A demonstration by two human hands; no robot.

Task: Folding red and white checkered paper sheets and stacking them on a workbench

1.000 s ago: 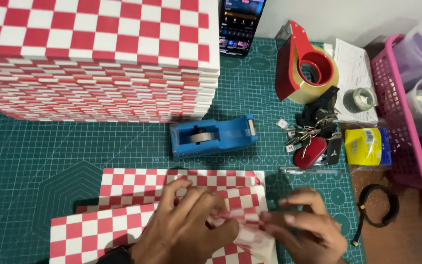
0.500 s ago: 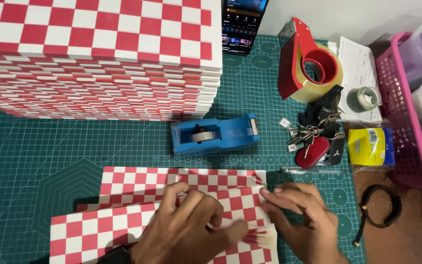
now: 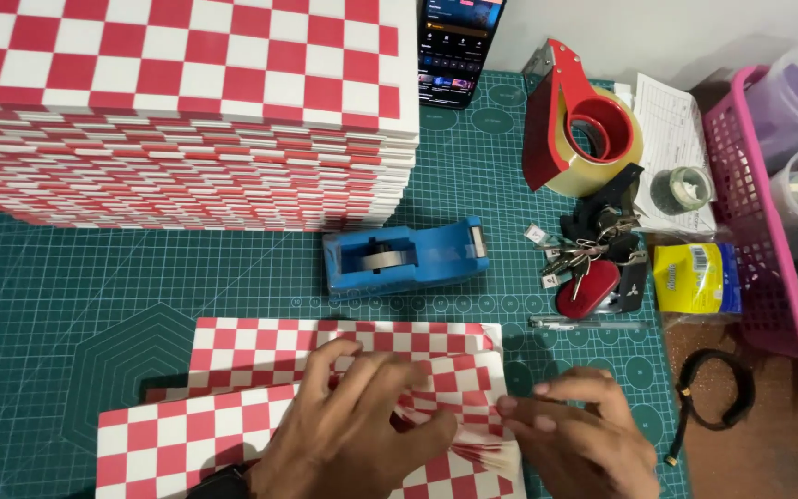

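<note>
Checkered sheets: red-and-white checkered sheets (image 3: pixel 325 388) lie flat at the near edge of the green cutting mat (image 3: pixel 122 305), long axis running left to right, partly under both hands.
Head view, left hand: left hand (image 3: pixel 344 434) rests palm-down on the sheets, fingers spread and bent toward the right, fingertips pressing on the fanned corner (image 3: pixel 473 439); it grasps nothing that I can see, it only pins the paper.
Head view, right hand: right hand (image 3: pixel 574 434) comes in from the right, fingers curled, fingertips pinching the fanned sheet edges; whether one sheet or several is caught cannot be told.
Key relation: the fanned corner sits between the two hands, touching both; the right hand is at the loose edges, the left lies over the body of the pile.
Edges: the sheets' right edge stops short of the mat's right border; bare mat lies just right of it.
Open room: free mat to the left and between sheets and blue tape dispenser (image 3: pixel 406 259).
Behind: tall checkered stack (image 3: pixel 187 111) at far left, well apart.
Right side: red tape gun (image 3: pixel 579 120), keys (image 3: pixel 593 259), pink basket (image 3: pixel 750 231), all apart from the hands.
</note>
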